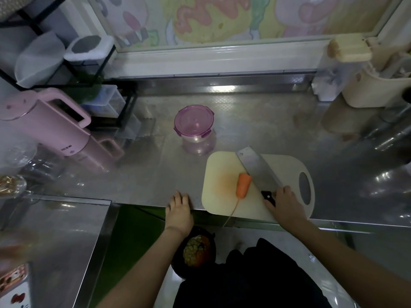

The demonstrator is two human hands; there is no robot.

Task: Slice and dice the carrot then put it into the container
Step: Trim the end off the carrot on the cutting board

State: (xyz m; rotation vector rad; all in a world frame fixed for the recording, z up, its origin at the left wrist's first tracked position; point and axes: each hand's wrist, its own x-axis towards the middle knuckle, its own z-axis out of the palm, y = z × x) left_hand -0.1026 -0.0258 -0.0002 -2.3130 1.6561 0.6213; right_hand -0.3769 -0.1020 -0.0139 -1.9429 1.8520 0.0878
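Observation:
A short orange carrot (242,185) with a thin root tail lies whole on the cream cutting board (220,170) at the counter's front edge. A cleaver (258,168) rests flat on the board just right of the carrot, blade pointing away. My right hand (285,202) grips its black handle. My left hand (179,205) rests flat on the steel counter, left of the board, holding nothing. A round clear container with a closed pink lid (194,121) stands on the counter behind the board.
A pink kettle (42,125) and a black wire rack (95,70) with tubs fill the left side. A cream utensil holder (373,85) stands at the back right. Below the counter edge sits a dark bin (195,250) with food scraps.

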